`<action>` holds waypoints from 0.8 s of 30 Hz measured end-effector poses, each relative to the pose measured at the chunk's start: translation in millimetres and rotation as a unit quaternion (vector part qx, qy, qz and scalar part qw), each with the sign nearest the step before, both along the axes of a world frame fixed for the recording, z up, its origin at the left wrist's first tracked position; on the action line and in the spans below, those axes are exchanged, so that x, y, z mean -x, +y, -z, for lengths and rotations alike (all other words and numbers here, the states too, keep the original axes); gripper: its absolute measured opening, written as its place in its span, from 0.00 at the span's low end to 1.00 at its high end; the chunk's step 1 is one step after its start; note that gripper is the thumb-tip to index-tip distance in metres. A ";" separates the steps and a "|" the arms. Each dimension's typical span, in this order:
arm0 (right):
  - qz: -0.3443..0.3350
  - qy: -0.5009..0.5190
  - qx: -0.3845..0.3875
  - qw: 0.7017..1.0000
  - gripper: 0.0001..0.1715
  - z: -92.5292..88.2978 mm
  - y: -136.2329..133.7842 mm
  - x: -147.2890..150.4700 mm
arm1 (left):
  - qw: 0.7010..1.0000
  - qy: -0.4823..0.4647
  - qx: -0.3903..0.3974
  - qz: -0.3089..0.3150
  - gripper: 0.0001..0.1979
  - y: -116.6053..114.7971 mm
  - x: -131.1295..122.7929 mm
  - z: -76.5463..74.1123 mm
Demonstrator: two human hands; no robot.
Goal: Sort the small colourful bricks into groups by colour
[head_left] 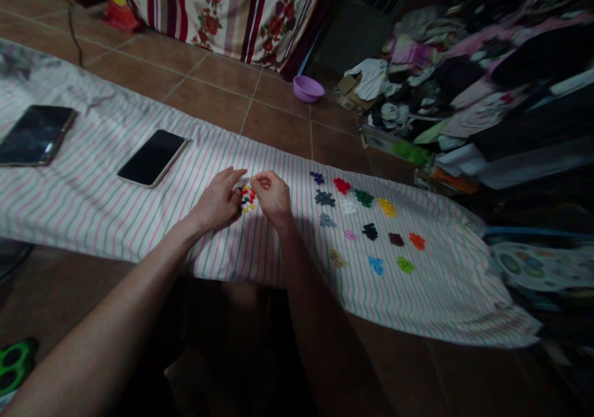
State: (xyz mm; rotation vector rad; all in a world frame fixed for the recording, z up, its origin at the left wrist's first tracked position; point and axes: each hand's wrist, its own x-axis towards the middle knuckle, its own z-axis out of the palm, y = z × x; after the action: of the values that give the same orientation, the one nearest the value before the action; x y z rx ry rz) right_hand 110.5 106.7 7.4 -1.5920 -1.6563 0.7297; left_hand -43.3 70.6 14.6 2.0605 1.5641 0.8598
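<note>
A mixed pile of small colored pieces [247, 203], red, yellow, black, green and white, lies on the striped cloth. My left hand [219, 199] rests at the pile's left edge, its fingers apart and partly over the pieces. From the right, my right hand [275, 198] pinches what looks like a small yellow piece [253, 179] between thumb and fingertip. Farther right are several sorted heaps, each of one color, among them a red heap [342, 185], a dark green heap [364, 198], a yellow heap [387, 206], a black heap [370, 231] and a lime heap [405, 264].
The striped cloth [297, 262] covers a long low surface. A phone [152, 157] and a dark tablet-like device [38, 133] lie to the left. Beyond, a purple basin [308, 88] stands on the tiled floor. Piled clothes [417, 58] fill the far right.
</note>
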 end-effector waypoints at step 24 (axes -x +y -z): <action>-0.028 0.220 0.075 0.972 0.09 5.0 -25.5 -46.0 | 0.971 0.232 0.055 -0.018 0.32 -26.1 -0.3 14.8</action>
State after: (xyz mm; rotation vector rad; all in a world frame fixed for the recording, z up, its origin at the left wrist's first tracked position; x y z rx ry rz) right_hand 156.5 81.2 2.4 -1.3597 -1.3468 1.1670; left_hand -43.0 44.5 -0.2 2.2633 1.8383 0.2966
